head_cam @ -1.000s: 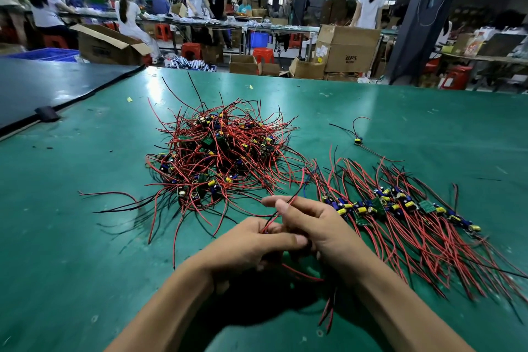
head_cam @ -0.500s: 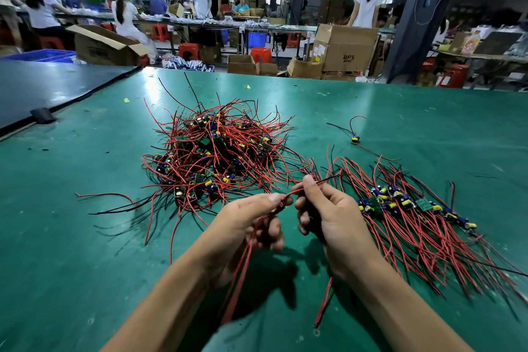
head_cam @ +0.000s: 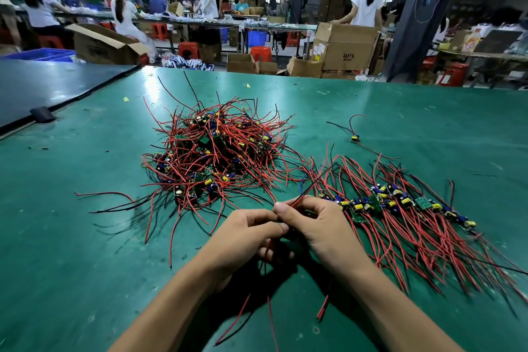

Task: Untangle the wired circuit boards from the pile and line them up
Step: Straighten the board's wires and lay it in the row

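A big green table is seen, w/ a dark table joined on at the left. Behind it, a work room w/ brown boxes, red stools and people at long benches is shown. The tangled pile of wired boards is found mid-table. The lined-up row is laid to its right, just beside the right hand. One lone board is left further back, apart from both.

Vs. half a sec ago: the hands were held apart then. Now they are pressed together, fingertips touching.

Red wires are pinched by the left hand and by the right hand too, fingers curled. Any board on those wires is hidden by the hands, so it can't be told. Both arms are cut off at the bottom edge. The row's far-right wire tips are blurred.
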The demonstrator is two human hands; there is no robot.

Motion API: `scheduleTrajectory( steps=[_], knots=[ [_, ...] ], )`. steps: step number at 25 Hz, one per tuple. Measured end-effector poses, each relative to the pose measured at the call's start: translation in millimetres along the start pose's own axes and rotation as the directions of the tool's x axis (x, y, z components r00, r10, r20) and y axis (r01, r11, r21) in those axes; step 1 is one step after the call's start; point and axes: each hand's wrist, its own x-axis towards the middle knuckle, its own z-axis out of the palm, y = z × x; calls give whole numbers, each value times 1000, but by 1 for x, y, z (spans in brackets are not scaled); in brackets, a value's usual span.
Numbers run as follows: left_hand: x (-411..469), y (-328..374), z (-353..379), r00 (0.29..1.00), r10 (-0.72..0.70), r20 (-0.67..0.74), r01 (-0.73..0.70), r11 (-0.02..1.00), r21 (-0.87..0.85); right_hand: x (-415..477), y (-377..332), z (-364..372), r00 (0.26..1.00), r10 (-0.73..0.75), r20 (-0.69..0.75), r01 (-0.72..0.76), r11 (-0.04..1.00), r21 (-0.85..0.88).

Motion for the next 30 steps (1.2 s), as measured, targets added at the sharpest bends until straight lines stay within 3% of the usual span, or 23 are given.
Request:
scheduleTrajectory(
  steps=[3,6,9,12,18,22,25,28,30],
  knots=[
    [1,-2,3,999,31,-11,-32,999,-24,1,0,-1,996,-8,-91,0,996,-86],
    [1,-3,4,998,62,6,-62,997,48,1,0,-1,987,119,-108,-116,993,39],
    [1,-1,3,1000,8,-23,-8,1000,-15,2,2,0,989,140,-42,-140,990,13],
    [1,-1,2,998,-18,-68,10,995,-102,0,2,4,981,187,54,-191,976,106],
    [-1,-3,4,997,67,-40,-63,993,102,0,4,0,979,162,120,-155,985,-70],
    [0,1,1,999,-10,-49,13,998,67,7,4,-8,1000,17,-17,-22,936,-351],
    [-1,5,3,999,-30,-25,31,997,76,12,5,-15,984,-118,-133,50,902,-429],
    [1,7,3,999,-51,-15,52,997,52,11,10,-14,960,-173,-221,76,918,-388],
    [0,7,1,998,-56,-15,56,997,51,9,11,-10,976,-53,-211,14,984,-179]
  ],
)
